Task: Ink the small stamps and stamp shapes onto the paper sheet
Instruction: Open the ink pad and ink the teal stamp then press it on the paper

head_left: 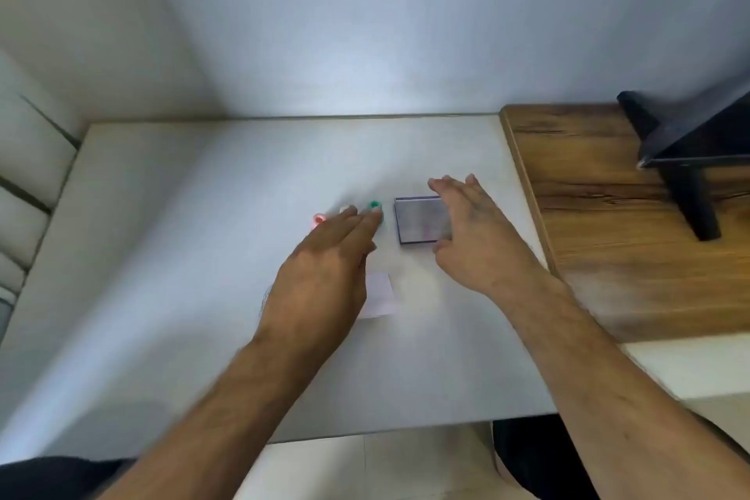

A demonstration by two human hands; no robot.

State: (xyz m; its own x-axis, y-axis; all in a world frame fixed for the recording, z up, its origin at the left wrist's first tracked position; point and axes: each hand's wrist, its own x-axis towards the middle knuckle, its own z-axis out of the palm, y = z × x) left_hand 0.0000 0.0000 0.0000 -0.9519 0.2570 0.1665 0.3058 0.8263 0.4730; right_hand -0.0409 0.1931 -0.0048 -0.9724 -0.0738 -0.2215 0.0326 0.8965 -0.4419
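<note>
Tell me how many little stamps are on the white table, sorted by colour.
Red small round stamp: 1
White small round stamp: 1
Green small round stamp: 1
Total: 3, though the left hand reaching over them may hide more.

Head view, looking down, table (203,239) close

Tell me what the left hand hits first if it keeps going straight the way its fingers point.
Probably the green stamp: the left hand's fingertips point straight at it, almost touching, though blur hides any contact. The white stamp sits just left of that line.
</note>
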